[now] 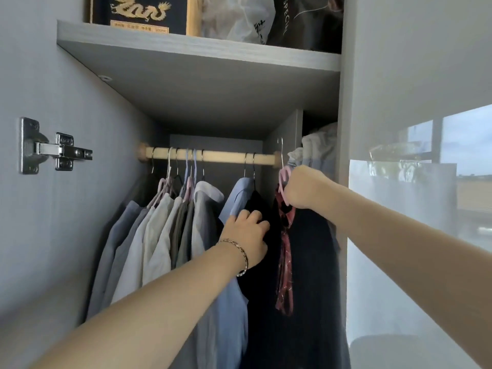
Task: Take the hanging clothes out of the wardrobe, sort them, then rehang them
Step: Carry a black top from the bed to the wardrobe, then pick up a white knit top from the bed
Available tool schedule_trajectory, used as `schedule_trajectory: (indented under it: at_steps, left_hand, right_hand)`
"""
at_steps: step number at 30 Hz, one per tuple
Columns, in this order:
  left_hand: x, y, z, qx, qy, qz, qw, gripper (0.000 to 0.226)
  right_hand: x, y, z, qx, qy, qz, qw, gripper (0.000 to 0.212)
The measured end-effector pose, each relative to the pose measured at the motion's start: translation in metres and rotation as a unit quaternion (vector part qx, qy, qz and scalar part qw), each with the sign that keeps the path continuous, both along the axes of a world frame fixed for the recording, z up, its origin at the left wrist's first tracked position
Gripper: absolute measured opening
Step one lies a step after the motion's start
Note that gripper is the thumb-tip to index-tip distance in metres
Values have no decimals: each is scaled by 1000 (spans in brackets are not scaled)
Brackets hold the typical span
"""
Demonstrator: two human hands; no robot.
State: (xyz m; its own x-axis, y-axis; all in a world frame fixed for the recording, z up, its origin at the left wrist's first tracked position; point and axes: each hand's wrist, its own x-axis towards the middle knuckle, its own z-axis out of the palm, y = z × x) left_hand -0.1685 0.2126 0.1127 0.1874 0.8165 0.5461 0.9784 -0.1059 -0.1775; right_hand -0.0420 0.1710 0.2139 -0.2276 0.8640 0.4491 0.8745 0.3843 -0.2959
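Several things are hard to read. The left hand point(246, 233), a bracelet point(241, 255) on its wrist, has its fingers curled into a black garment point(255, 288) just beside a blue shirt point(239, 198), but the fingertips sink into the dark cloth and how much it grips cannot be told. The right hand point(300, 187) is closed in a fist round a pink hanger point(283, 179) at the right end of the rod point(213, 155). The hanger's metal hook rises past the rod end, and whether it sits on the rod or off it cannot be told. A red patterned cloth point(285, 262) droops from that hanger, with a dark garment point(314, 275) beside it, its top hidden behind the fist. Toward the rod's left end a packed row of pale and grey clothes point(149, 235) hangs on pink, lilac and wire hangers, the hems cut off by the left arm and the frame's bottom. Behind the partition at the rod's right end a pale bundle point(316, 147) is half hidden. Above, a shelf point(197, 49) carries a dragon box point(141, 12), a clear bag point(239, 20) and a black bag point(306, 20), all cut off at the top. A hinge point(53, 147) sits on the left wall, and a glossy door point(415, 209) on the right reflects a window.
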Motion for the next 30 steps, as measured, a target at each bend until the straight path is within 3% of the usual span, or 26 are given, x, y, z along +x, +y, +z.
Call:
schedule_trajectory:
  at_steps: [2,8,12,15,20,24,27,30]
  left_hand:
    - [8,8,0,10,29,5,1000,45]
    - [-9,7,0,10,9,-31,999,42]
    - [-36,-5,0,95,-47,-81,991,43]
    - [-52,-16,0,41,-90,-60,993,41]
    - [-61,-39,4,47,-141,-14,989,23]
    - [-74,-51,0,0,-201,13,979,14]
    - [-86,-57,-4,-46,-242,7,969,15]
    - [-94,-68,-11,-80,-256,16,963,18]
  right_hand:
    - [-13,19,-4,15,5,0,1000,30]
    - [-55,89,-11,26,107,-59,992,33]
    - [-63,130,-14,7,159,-71,985,35]
    - [-66,142,-27,-11,160,-70,985,36]
    - [-70,140,-52,-73,162,-26,984,32]
    - [-82,134,-54,-159,215,27,963,58]
    - [-92,133,-56,-145,175,44,973,32]
    - [-107,131,-57,-130,165,68,975,23]
